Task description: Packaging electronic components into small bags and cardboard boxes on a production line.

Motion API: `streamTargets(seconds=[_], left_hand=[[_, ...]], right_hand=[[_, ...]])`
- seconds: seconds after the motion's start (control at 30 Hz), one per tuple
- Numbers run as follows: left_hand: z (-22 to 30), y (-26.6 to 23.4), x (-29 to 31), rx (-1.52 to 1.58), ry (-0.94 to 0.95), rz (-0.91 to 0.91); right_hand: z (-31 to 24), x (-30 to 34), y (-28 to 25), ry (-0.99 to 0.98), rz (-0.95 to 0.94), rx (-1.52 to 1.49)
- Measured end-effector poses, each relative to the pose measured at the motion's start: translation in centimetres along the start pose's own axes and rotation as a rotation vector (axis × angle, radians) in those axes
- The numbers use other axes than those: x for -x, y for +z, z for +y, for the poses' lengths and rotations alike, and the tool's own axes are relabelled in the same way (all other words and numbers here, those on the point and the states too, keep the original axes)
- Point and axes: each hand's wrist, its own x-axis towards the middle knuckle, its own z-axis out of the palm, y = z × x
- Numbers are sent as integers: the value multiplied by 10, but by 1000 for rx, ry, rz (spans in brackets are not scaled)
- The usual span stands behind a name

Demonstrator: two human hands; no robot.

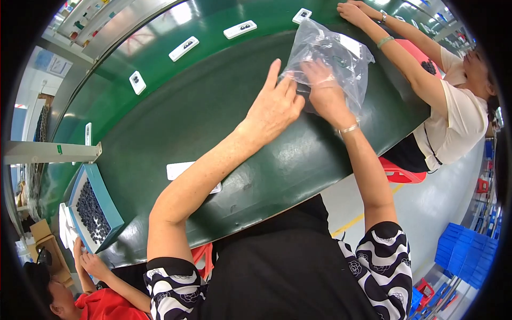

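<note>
A clear plastic bag with a white label lies on the green work surface in front of me. My left hand is at the bag's mouth, one finger raised and the others curled against the edge of the film, gripping it. Through the film I see my right hand inside the bag, with its fingers stretched forward. Whether the fingertips touch anything in there cannot be made out. A white tray lies under my left forearm, which hides part of it.
Several white trays with small dark parts stand along the bright green far strip, one of them a white tray. A blue box of dark pieces sits at left by a metal post. Co-workers sit at left and right, their arms over the table.
</note>
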Motion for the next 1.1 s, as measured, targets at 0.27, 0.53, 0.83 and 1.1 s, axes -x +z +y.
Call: streamTargets(seconds=[0.27, 0.53, 0.83, 1.1], left_hand=[[16, -21, 33, 229, -63, -4], [23, -26, 26, 522, -215, 119], [34, -3, -9, 502, -451, -51], [30, 16, -13, 553, -614, -61]], right_hand=[[-43, 68, -39, -72, -29, -252], [-31, 84, -62, 1, 143, -338], [-23, 47, -34, 140, 160, -345], [-22, 33, -22, 128, 97, -338]])
